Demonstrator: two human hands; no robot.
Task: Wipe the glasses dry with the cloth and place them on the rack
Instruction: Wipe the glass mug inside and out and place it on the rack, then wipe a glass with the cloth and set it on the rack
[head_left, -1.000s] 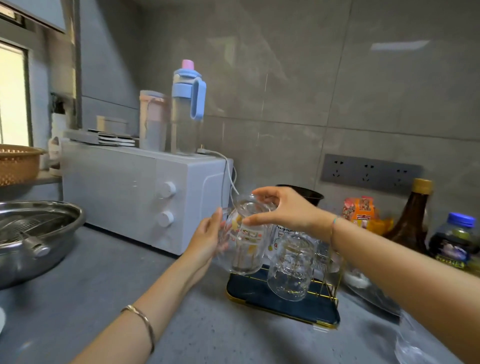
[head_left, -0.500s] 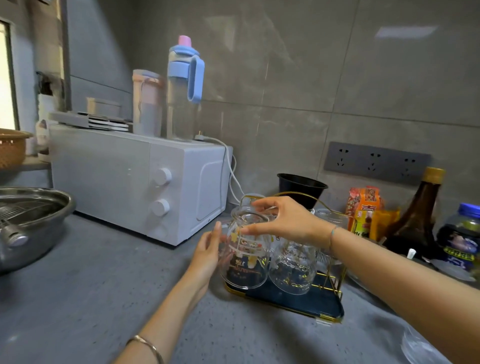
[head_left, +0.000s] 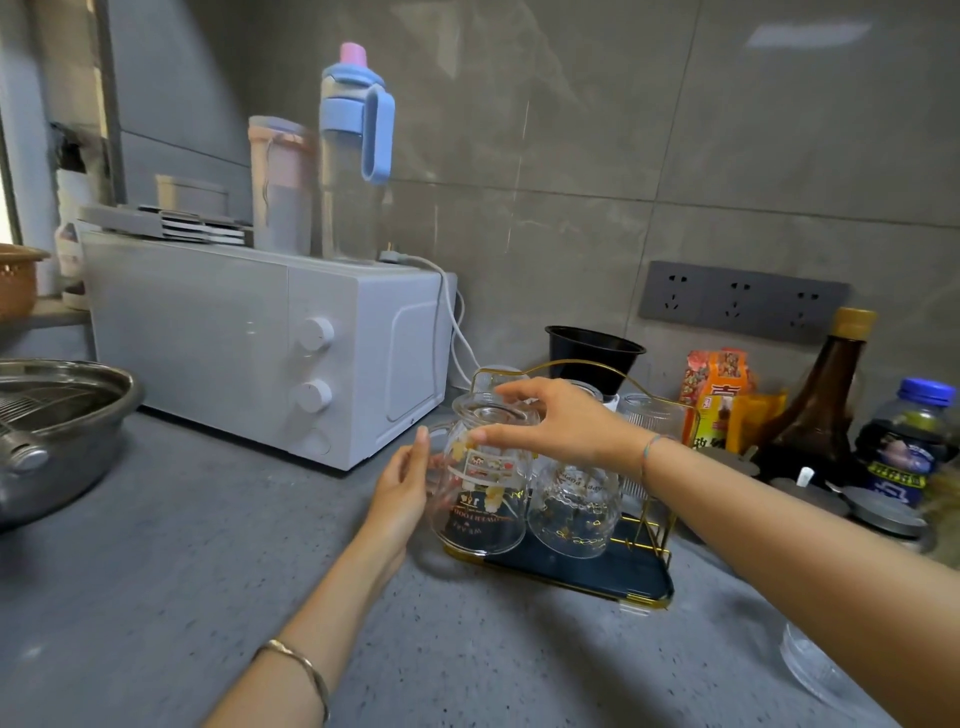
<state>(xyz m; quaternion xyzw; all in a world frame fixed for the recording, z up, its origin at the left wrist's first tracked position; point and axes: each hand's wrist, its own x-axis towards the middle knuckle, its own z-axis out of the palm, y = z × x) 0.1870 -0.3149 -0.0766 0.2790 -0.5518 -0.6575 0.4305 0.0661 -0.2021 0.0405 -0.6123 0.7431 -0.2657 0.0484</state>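
A clear printed glass (head_left: 480, 499) stands upside down at the front left corner of the rack (head_left: 587, 574), a dark blue tray with a gold wire frame. My right hand (head_left: 558, 423) grips its upturned base from above. My left hand (head_left: 402, 491) is pressed against its left side, by the handle. A second clear glass (head_left: 574, 506) hangs inverted next to it on the right. More glasses (head_left: 652, 421) stand behind on the rack. Another glass (head_left: 815, 670) lies at the lower right edge. No cloth is in view.
A white microwave (head_left: 260, 343) stands left of the rack with bottles (head_left: 353, 156) on top. A steel basin (head_left: 47, 431) sits at the far left. Behind and right of the rack are a black cup (head_left: 592, 353), snack packets, a brown bottle (head_left: 826, 405) and a blue-capped jar (head_left: 909, 447).
Both hands have lowered the printed glass from above the rack down onto its front left corner. The view has shifted slightly downward and right.
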